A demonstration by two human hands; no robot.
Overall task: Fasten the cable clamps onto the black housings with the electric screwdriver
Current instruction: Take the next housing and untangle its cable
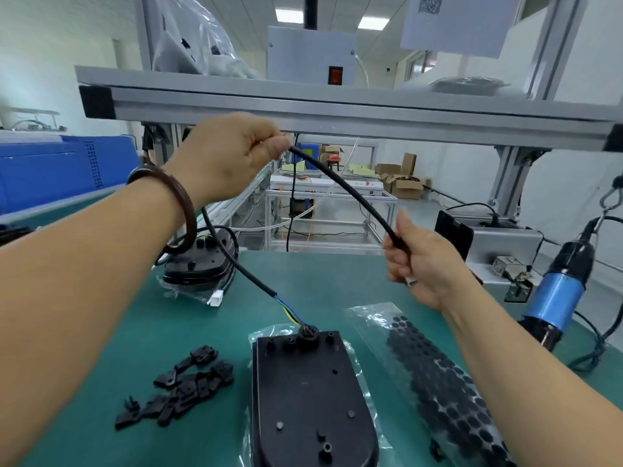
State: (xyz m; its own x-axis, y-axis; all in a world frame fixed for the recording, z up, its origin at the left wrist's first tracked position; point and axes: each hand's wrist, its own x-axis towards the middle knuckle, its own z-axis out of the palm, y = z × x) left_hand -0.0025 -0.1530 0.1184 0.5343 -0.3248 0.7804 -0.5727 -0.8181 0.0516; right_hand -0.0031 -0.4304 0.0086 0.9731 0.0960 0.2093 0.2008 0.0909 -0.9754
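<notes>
A black housing (310,396) lies flat on the green mat in front of me, on a clear plastic bag. Coloured wires run from its top hole into a black cable (340,178). My left hand (229,156) pinches the cable high up under the shelf rail. My right hand (421,264) grips the same cable lower to the right, near its white connector end. The cable arcs between both hands. A pile of black cable clamps (182,389) lies left of the housing. The blue electric screwdriver (556,294) hangs at the right, untouched.
A stack of further black housings (199,264) with a white plug sits at the back left. A bag of black round pads (438,392) lies right of the housing. An aluminium shelf rail (337,106) crosses overhead. Blue crates (50,170) stand at the far left.
</notes>
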